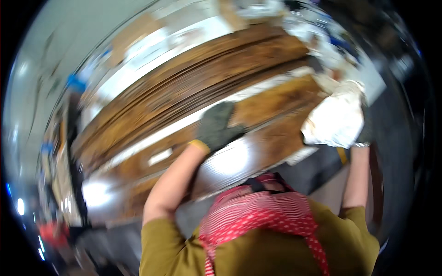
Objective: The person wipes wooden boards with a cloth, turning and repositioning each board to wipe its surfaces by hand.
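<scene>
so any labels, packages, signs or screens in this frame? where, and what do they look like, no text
Possible label: small pale rectangular patch on the brown wood sheet, left of the left hand in its dark glove; too blurred to be sure.
No clear package, sign or screen; the clutter along the top edge is too blurred to tell.
The right hand in its whitish glove grips the sheet's right end.

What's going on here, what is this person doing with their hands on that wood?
A person in an olive top and a red patterned scarf leans over a stack of brown wooden sheets. The left hand, in a dark glove, lies flat on the top sheet. The right hand, in a whitish glove, is at the sheet's right edge; whether it grips it is unclear. The picture is motion-blurred, so finer detail is lost.
</scene>
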The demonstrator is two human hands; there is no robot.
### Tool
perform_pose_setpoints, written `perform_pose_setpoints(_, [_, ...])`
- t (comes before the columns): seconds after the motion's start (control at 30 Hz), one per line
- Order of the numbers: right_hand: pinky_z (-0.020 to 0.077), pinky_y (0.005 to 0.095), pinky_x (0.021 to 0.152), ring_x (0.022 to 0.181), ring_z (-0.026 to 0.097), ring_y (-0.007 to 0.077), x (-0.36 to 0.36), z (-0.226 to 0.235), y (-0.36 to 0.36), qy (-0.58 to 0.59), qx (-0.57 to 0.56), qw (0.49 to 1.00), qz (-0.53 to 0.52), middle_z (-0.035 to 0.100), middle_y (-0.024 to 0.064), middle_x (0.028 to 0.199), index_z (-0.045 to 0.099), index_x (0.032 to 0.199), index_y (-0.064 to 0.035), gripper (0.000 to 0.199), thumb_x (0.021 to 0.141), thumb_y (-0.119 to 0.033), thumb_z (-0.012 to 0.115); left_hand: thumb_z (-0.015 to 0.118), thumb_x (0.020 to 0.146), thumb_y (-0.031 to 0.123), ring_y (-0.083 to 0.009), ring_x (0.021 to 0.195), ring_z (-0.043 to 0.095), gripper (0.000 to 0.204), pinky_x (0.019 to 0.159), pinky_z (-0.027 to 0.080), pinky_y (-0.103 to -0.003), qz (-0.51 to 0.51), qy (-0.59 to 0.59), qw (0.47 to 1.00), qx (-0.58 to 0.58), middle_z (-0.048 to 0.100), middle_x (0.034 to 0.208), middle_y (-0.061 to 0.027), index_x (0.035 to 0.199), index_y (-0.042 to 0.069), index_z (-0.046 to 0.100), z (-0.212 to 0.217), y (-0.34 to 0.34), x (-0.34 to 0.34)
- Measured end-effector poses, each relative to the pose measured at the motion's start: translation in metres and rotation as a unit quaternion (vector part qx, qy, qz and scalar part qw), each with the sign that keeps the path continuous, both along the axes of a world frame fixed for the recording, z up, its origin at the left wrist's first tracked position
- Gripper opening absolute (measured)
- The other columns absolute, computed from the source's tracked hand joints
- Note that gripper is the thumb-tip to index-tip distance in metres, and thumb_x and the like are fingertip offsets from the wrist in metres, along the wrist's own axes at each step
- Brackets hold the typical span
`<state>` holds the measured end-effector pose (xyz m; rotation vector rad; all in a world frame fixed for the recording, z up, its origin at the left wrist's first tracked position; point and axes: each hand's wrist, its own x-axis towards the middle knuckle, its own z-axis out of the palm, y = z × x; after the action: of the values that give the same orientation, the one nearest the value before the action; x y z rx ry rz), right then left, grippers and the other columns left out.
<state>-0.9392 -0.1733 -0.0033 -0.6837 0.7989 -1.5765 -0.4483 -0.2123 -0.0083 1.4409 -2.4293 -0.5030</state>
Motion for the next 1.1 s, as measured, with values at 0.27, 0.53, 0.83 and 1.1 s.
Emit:
perform_pose_setpoints(0.27, [0.0403,0.0383,0.104,0.116,0.055,0.0249,-0.029,0.001,0.078,-0.159,-0.046,0.978,-0.129,0.058,0.0133,0.126,0.048,0.132,-0.0015,0.048,0.096,-0.033,0.053,0.044,0.075,-0.007,-0.0169,0.077,0.055,0.015,0.073,0.046,-0.029,-0.089,0.424,0.9,0.051,0.057,0.08,-0.0074,0.079,0.001,0.056,0.012,-0.058,-0.003])
perform_pose_setpoints(0.53, [0.0415,0.0371,0.103,0.118,0.054,0.0237,-0.083,-0.04,0.025,-0.232,-0.105,0.964,-0.078,0.057,0.0142,0.128,0.046,0.133,-0.0012,0.045,0.1,-0.032,0.045,0.063,0.092,0.022,-0.0143,0.095,0.058,0.039,0.085,0.049,-0.029,-0.096,0.347,0.912,0.199,0.06,0.106,-0.0064,0.124,0.001,0.052,0.076,-0.12,-0.245])
perform_pose_setpoints(0.83, [0.041,0.0382,0.104,0.117,0.054,0.0243,-0.122,-0.052,0.005,-0.309,-0.049,0.949,-0.034,0.057,0.0146,0.128,0.047,0.132,-0.0006,0.046,0.096,-0.028,0.054,0.085,0.069,0.021,-0.0327,0.115,0.052,0.114,0.09,0.05,-0.038,-0.016,0.295,0.926,0.235,0.03,0.141,-0.0295,0.15,0.012,0.005,-0.014,-0.206,-0.452])
perform_pose_setpoints(1.1, [0.0357,0.0373,0.109,0.123,0.049,0.024,-0.12,-0.104,0.004,0.079,-0.018,0.99,-0.114,0.052,0.0119,0.135,0.042,0.138,-0.0032,0.047,0.099,-0.028,0.049,0.083,0.07,0.035,-0.0336,0.12,0.05,0.09,0.102,0.043,-0.038,-0.04,0.289,0.939,0.182,0.047,0.133,-0.0227,0.138,-0.001,0.035,-0.042,-0.214,-0.489])
